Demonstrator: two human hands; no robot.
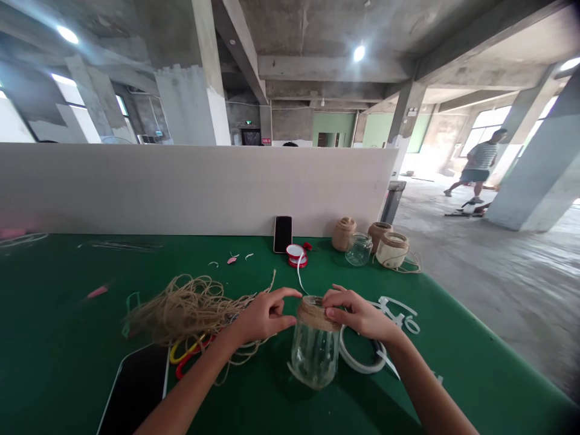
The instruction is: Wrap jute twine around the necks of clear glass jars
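A clear glass jar (314, 353) stands on the green table (54, 338) just in front of me, its neck wrapped in brown twine. My left hand (265, 315) pinches at the left side of the twine band, index finger reaching over the rim. My right hand (360, 314) presses its fingers against the band's right side. A loose tangle of twine (193, 308) lies to the left, a strand running towards the jar.
A dark tablet (136, 386) lies front left beside red and yellow rings (188, 353). A white tape roll (360, 362) sits under my right wrist. At the back stand a phone (283, 234), red-white ribbon spool (297, 254), twine-wrapped jars (392, 249) and a bare jar (358, 249). A person (478, 166) walks far right.
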